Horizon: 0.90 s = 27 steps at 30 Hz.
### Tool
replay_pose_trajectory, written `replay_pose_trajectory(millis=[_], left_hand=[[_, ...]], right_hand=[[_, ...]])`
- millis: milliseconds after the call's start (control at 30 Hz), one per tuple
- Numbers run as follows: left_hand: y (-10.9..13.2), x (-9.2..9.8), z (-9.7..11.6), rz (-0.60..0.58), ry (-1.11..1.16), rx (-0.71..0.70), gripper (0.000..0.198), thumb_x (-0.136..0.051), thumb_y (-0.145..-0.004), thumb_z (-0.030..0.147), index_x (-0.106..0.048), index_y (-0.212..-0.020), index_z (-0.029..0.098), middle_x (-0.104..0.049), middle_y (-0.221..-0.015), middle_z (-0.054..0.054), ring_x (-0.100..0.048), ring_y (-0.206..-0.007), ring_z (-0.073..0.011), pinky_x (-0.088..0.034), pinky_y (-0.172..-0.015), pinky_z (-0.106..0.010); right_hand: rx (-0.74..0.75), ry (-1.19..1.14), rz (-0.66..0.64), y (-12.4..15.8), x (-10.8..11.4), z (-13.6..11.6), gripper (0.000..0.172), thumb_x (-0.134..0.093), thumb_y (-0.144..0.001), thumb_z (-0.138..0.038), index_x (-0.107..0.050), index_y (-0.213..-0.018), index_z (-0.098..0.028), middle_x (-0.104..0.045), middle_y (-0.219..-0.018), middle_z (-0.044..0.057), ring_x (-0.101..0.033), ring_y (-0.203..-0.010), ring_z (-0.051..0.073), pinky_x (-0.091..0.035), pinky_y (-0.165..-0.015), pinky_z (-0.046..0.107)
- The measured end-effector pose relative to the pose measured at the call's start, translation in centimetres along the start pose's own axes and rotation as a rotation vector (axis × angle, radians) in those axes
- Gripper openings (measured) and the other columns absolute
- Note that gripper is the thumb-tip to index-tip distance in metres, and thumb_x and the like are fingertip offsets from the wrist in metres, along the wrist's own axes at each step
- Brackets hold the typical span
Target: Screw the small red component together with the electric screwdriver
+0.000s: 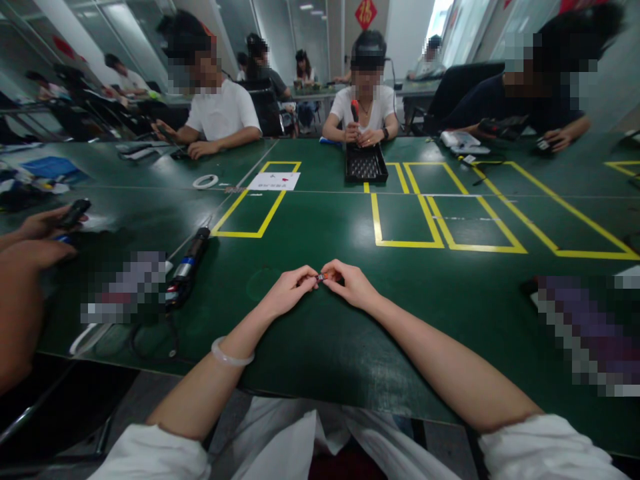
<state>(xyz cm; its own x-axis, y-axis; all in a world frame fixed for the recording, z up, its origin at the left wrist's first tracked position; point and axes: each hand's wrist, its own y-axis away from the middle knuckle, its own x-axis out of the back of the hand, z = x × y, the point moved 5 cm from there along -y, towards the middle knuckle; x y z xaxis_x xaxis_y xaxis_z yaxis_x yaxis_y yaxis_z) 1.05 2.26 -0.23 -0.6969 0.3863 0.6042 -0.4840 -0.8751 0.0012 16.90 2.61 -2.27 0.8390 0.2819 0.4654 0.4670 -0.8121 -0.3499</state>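
My left hand and my right hand meet over the green table, just in front of me. Both pinch one tiny reddish part between their fingertips. The part is too small to name. A pale bangle sits on my left wrist. Both forearms rest on the table's near edge.
An electric screwdriver with its cable lies to my left. Yellow tape rectangles mark the table. A black tray stands in front of a person opposite. Another person's hands hold a dark object at the far left. Other people sit around.
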Motion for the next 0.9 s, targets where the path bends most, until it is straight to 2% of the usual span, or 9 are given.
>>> replay_pose_trajectory(millis=[467,900], left_hand=[[-0.06,-0.42,-0.5,0.031,-0.076,0.018,0.022,-0.046,-0.089,0.035,-0.058,-0.085,0.017,-0.059,-0.075,0.001,-0.051,-0.069,-0.0124,-0.037,-0.065,-0.024],[-0.12,-0.42,-0.54,0.031,-0.094,0.033,0.02,-0.048,-0.086,0.034,-0.058,-0.084,0.017,-0.063,-0.079,0.0,-0.052,-0.07,-0.0136,-0.037,-0.065,-0.025]], right_hand=[[0.014,0.177,-0.016,0.09,-0.12,-0.47,0.011,-0.056,-0.089,-0.019,-0.057,-0.1,-0.02,-0.063,-0.083,0.0,-0.059,-0.072,0.012,-0.044,-0.07,0.023],[0.034,0.213,-0.03,0.14,-0.17,-0.64,0.011,-0.056,-0.089,-0.019,-0.057,-0.1,-0.02,-0.063,-0.084,0.001,-0.059,-0.073,0.013,-0.043,-0.07,0.023]])
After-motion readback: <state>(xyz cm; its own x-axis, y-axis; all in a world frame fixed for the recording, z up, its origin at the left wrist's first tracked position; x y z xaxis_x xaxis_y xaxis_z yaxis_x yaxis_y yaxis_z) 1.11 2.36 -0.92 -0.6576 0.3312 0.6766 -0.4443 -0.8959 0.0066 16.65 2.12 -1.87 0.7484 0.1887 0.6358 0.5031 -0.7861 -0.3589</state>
